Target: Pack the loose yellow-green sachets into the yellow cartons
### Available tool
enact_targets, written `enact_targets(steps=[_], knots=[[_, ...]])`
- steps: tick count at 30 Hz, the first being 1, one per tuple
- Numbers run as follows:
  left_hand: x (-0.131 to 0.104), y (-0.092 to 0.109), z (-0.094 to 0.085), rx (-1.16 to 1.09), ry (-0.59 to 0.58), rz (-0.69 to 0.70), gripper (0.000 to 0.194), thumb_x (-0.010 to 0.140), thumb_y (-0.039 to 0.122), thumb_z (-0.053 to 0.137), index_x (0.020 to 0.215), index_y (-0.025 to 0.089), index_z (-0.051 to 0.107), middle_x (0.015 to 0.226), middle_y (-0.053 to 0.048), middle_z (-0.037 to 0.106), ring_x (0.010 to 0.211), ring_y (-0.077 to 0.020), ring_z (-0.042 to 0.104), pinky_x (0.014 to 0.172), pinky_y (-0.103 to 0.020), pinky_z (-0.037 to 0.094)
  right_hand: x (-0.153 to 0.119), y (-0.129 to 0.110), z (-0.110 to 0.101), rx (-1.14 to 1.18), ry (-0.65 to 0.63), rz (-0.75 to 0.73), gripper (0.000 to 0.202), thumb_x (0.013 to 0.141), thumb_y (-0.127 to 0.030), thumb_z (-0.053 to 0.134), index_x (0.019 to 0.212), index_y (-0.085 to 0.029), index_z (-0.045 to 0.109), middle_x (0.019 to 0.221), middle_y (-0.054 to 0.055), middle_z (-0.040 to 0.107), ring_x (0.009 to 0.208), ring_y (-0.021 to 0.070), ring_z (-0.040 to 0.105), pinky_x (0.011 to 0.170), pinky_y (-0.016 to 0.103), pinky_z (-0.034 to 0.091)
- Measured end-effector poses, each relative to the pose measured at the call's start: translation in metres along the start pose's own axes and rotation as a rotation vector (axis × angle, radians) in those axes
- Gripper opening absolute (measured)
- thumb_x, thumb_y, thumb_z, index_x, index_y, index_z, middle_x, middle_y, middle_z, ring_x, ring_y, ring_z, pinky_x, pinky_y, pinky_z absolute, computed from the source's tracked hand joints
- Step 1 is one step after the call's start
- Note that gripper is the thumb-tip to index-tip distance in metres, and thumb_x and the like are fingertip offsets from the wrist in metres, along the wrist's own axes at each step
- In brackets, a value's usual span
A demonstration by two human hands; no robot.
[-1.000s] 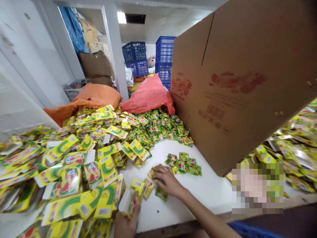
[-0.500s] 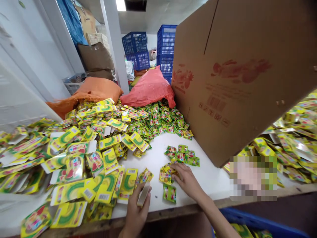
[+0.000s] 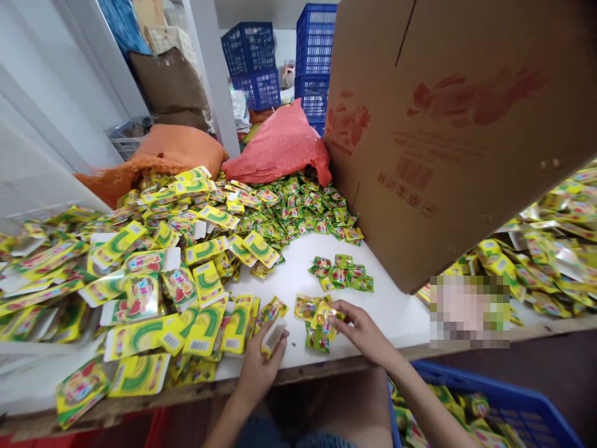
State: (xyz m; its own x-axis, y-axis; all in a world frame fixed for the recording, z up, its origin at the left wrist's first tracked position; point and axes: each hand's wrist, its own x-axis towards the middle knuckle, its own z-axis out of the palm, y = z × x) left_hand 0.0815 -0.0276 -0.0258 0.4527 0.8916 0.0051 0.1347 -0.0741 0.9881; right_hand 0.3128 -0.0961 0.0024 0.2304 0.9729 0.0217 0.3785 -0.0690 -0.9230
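Observation:
My left hand (image 3: 258, 368) grips a small yellow and green carton (image 3: 272, 336) at the table's front edge, its white end flap pointing away from me. My right hand (image 3: 362, 331) pinches a little bunch of yellow-green sachets (image 3: 321, 318) just right of the carton, and one more sachet (image 3: 316, 341) lies under them on the white table (image 3: 396, 317). A small group of green sachets (image 3: 340, 274) lies a hand's width beyond my right hand.
Flat yellow cartons (image 3: 140, 280) are heaped on the left, loose green sachets (image 3: 298, 211) at the back. A big tilted cardboard box (image 3: 448, 124) looms on the right. A blue crate (image 3: 476, 410) with sachets sits below the table. Orange sacks (image 3: 280, 146) and blue crates (image 3: 261, 68) stand behind.
My left hand has lifted one carton out of the pile and brought it to the front edge. My right hand has gathered sachets and drawn them toward me. The view has tilted down.

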Motion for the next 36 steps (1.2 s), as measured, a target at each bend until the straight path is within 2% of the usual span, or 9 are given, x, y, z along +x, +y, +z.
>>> enact_targets(steps=[6, 11, 13, 17, 20, 23, 26, 30, 36], knots=[[0.008, 0.002, 0.001, -0.110, -0.066, -0.085, 0.037, 0.071, 0.039, 0.063, 0.096, 0.011, 0.064, 0.089, -0.013, 0.070, 0.085, -0.0244, 0.066, 0.082, -0.039, 0.050, -0.008, 0.014, 0.018, 0.339, 0.028, 0.179, 0.030, 0.070, -0.044, 0.062, 0.082, -0.021, 0.046, 0.066, -0.003, 0.056, 0.061, 0.0152, 0.056, 0.057, 0.029, 0.048], [0.015, 0.008, 0.006, -0.159, -0.177, -0.202, 0.037, 0.068, 0.038, 0.066, 0.093, 0.010, 0.064, 0.093, -0.016, 0.070, 0.078, -0.0246, 0.067, 0.078, -0.040, 0.050, -0.020, 0.018, 0.029, 0.435, 0.121, 0.280, 0.051, 0.067, -0.044, 0.062, 0.107, -0.026, 0.036, 0.077, -0.002, 0.061, 0.057, 0.0141, 0.058, 0.051, 0.027, 0.046], [0.018, 0.012, 0.009, -0.115, -0.207, -0.232, 0.034, 0.068, 0.036, 0.066, 0.093, 0.011, 0.066, 0.095, -0.014, 0.070, 0.086, -0.0259, 0.066, 0.083, -0.041, 0.048, -0.024, 0.018, 0.033, 0.358, 0.129, 0.289, 0.049, 0.070, -0.043, 0.058, 0.110, -0.026, 0.036, 0.083, 0.000, 0.061, 0.062, 0.0156, 0.060, 0.054, 0.029, 0.048], [0.025, 0.020, 0.016, -0.109, -0.365, -0.217, 0.038, 0.070, 0.031, 0.064, 0.105, 0.015, 0.064, 0.106, -0.008, 0.068, 0.100, -0.0255, 0.061, 0.092, -0.038, 0.044, -0.027, 0.014, 0.045, -0.161, 0.145, 0.283, 0.027, 0.072, -0.032, 0.054, 0.096, -0.021, 0.050, 0.077, 0.002, 0.059, 0.068, 0.0194, 0.059, 0.066, 0.033, 0.047], [0.030, 0.025, 0.019, -0.152, -0.447, -0.277, 0.042, 0.070, 0.030, 0.064, 0.108, 0.014, 0.062, 0.110, -0.008, 0.067, 0.104, -0.0251, 0.059, 0.094, -0.035, 0.042, -0.025, 0.009, 0.053, -0.431, 0.174, 0.277, 0.024, 0.074, -0.026, 0.053, 0.096, -0.017, 0.054, 0.091, 0.009, 0.059, 0.084, 0.0227, 0.058, 0.079, 0.034, 0.043], [0.030, 0.027, 0.020, -0.211, -0.434, -0.341, 0.043, 0.068, 0.031, 0.066, 0.107, 0.013, 0.063, 0.110, -0.009, 0.066, 0.104, -0.0250, 0.059, 0.094, -0.034, 0.043, -0.022, 0.006, 0.057, -0.447, 0.183, 0.309, 0.033, 0.074, -0.024, 0.053, 0.105, -0.011, 0.053, 0.101, 0.014, 0.058, 0.094, 0.0240, 0.056, 0.084, 0.031, 0.041], [0.027, 0.027, 0.020, -0.277, -0.433, -0.371, 0.044, 0.067, 0.031, 0.068, 0.106, 0.013, 0.063, 0.107, -0.010, 0.067, 0.102, -0.0257, 0.060, 0.092, -0.034, 0.044, -0.020, 0.005, 0.056, -0.370, 0.140, 0.347, 0.039, 0.073, -0.022, 0.055, 0.111, -0.009, 0.051, 0.100, 0.013, 0.060, 0.092, 0.0232, 0.057, 0.081, 0.030, 0.042], [0.025, 0.025, 0.018, -0.298, -0.350, -0.432, 0.049, 0.065, 0.034, 0.070, 0.108, 0.011, 0.061, 0.108, -0.013, 0.067, 0.103, -0.0279, 0.060, 0.091, -0.036, 0.044, -0.019, -0.001, 0.054, -0.326, 0.062, 0.348, 0.026, 0.072, -0.020, 0.056, 0.098, -0.015, 0.059, 0.088, 0.008, 0.063, 0.083, 0.0216, 0.058, 0.076, 0.030, 0.042], [0.025, 0.028, 0.016, -0.274, -0.339, -0.446, 0.059, 0.060, 0.037, 0.073, 0.112, 0.013, 0.059, 0.112, -0.011, 0.066, 0.105, -0.0278, 0.059, 0.094, -0.036, 0.043, -0.023, -0.010, 0.051, -0.349, 0.168, 0.297, 0.022, 0.064, -0.018, 0.064, 0.085, -0.017, 0.060, 0.097, 0.009, 0.057, 0.096, 0.0238, 0.051, 0.083, 0.032, 0.038]])
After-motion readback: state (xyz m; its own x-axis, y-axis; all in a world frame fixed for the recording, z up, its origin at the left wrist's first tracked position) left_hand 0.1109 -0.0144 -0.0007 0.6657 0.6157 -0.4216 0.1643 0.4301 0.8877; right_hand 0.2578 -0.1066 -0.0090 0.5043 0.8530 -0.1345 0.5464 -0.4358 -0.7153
